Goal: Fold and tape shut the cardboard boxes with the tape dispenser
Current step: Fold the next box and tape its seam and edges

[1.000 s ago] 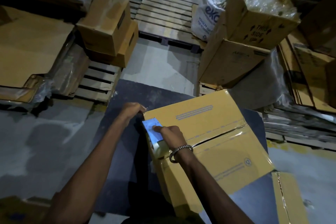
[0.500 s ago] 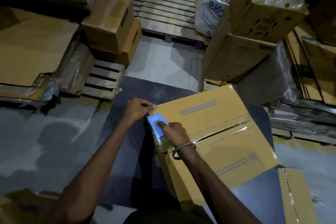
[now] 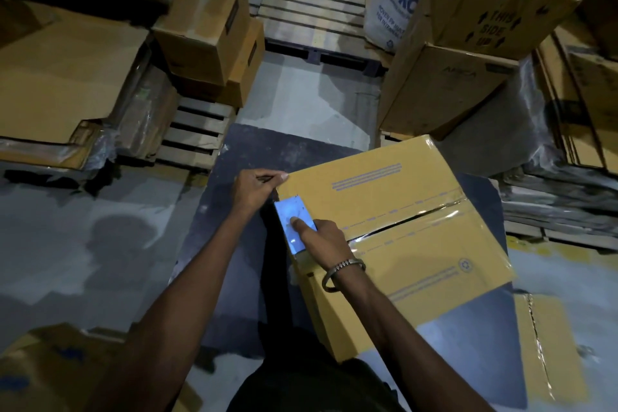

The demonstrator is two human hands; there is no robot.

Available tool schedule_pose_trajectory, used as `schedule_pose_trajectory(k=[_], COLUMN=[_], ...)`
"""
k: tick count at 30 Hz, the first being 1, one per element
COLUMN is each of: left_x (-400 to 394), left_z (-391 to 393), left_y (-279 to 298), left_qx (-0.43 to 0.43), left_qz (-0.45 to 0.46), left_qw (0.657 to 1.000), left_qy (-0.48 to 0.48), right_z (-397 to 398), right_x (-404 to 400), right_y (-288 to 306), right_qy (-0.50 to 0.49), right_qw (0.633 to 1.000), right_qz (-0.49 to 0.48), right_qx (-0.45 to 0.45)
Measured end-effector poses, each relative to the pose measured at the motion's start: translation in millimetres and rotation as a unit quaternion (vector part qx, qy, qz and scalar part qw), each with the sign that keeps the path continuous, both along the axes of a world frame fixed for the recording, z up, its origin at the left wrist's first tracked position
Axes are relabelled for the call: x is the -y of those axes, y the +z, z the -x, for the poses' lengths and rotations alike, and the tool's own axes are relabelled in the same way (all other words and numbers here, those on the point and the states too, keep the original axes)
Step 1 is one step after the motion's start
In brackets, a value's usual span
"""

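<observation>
On the dark mat (image 3: 234, 244) at the centre of the warehouse floor sits the yellow cardboard box (image 3: 384, 237), top flaps folded down and meeting along a seam that shows a narrow dark gap. Glossy clear tape (image 3: 434, 211) runs along that seam, shining under the light. At the box's near-left edge, where the seam ends, we have the tape dispenser (image 3: 294, 224), its blue plate catching a glare. Right hand (image 3: 321, 241) is on it, index finger stretched flat across the blue plate and pressing down, the other fingers curled round the dispenser's body below; a metal bracelet (image 3: 342, 269) hangs at the wrist. Left hand (image 3: 257, 187) is up at the box's far-left corner, fingers bunched together and thumb tip touching the cardboard edge; whether it pinches a strip of tape or only steadies the corner, I cannot tell.

Round about: a second flat taped box (image 3: 548, 344) lies on the floor at lower right, just beside the mat. Stacked brown cartons (image 3: 207, 30) stand on a wooden pallet (image 3: 194, 134) at upper left, next to flattened cardboard sheets (image 3: 60, 70). Another bare pallet (image 3: 311, 0) lies straight ahead. At upper right, a carton printed "THIS SIDE UP" (image 3: 495, 17) rests on a larger carton (image 3: 441, 90), a white printed sack (image 3: 394, 7) behind them.
</observation>
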State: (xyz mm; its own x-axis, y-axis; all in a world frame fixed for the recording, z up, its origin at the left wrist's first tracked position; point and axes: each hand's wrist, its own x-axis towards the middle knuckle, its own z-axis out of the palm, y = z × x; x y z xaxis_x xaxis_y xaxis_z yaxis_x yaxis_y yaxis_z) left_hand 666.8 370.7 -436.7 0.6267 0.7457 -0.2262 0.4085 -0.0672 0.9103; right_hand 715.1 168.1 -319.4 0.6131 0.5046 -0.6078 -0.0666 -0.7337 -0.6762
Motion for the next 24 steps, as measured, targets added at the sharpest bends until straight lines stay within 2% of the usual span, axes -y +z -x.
schedule_pose_trajectory(k=[6, 9, 12, 14, 16, 18, 20, 22, 24], left_x=[-0.4, 4.5, 12.9, 24.5, 39.7, 58.0, 72.6, 79.3, 77.1], left_z=[-3.0, -3.5, -6.8, -9.9, -16.4, -22.6, -27.2, -26.8, -26.1], left_y=[0.3, -3.1, 9.6, 26.8, 33.0, 28.7, 14.1, 1.0, -4.1], left_qx=[0.016, 0.015, -0.050, -0.142, -0.147, -0.113, -0.140, -0.164, -0.156], left_qz=[-0.007, -0.017, -0.068, -0.195, -0.307, -0.341, -0.363, -0.420, -0.441], left_qw=[1.000, 1.000, 0.996, 0.970, 0.936, 0.913, 0.883, 0.853, 0.848], left_qy=[0.001, 0.006, 0.018, -0.009, -0.084, -0.193, -0.262, -0.263, -0.251], right_z=[17.4, 19.2, 20.9, 21.9, 20.9, 20.2, 19.3, 18.7, 19.0], right_x=[70.5, 68.2, 59.0, 60.3, 63.1, 63.2, 63.8, 65.4, 66.2], right_y=[2.0, -1.0, -3.8, -7.0, -9.3, -10.0, -11.0, -10.2, -9.1], right_qy=[0.047, 0.031, 0.016, 0.012, -0.005, -0.019, -0.033, -0.040, -0.027], right_qw=[0.998, 0.998, 0.998, 0.998, 0.998, 0.998, 0.998, 0.998, 0.999], right_qz=[0.025, 0.035, 0.052, 0.059, 0.055, 0.053, 0.044, 0.035, 0.031], right_qx=[-0.032, -0.039, -0.024, -0.014, -0.017, -0.026, -0.025, -0.022, -0.027])
